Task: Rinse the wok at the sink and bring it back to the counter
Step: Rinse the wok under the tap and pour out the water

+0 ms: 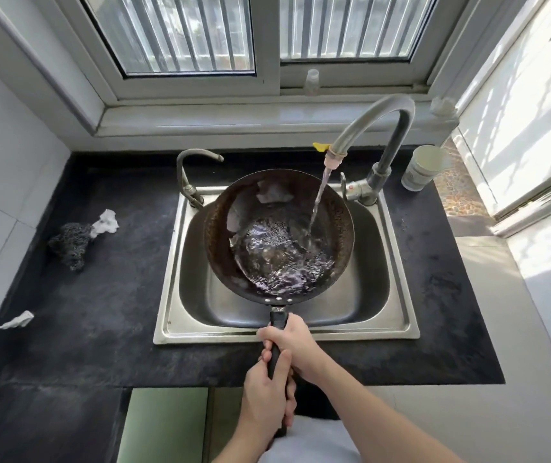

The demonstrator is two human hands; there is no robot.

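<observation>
A dark round wok [337, 212] hangs over the steel sink [397, 295], holding rippling water. A stream from the tall curved faucet [377, 118] falls into its right side. Its black handle [278, 320] points toward me over the sink's front rim. My right hand [292, 342] grips the handle close to the wok. My left hand [267, 392] grips the handle's near end, just behind the right hand. Both wrap tightly around it.
A black countertop [107, 295] surrounds the sink. A dark scrubber [70, 242] and a white scrap [105, 222] lie at the left. A smaller tap [190, 175] stands at the sink's back left. A pale cup [424, 167] sits back right, under the window.
</observation>
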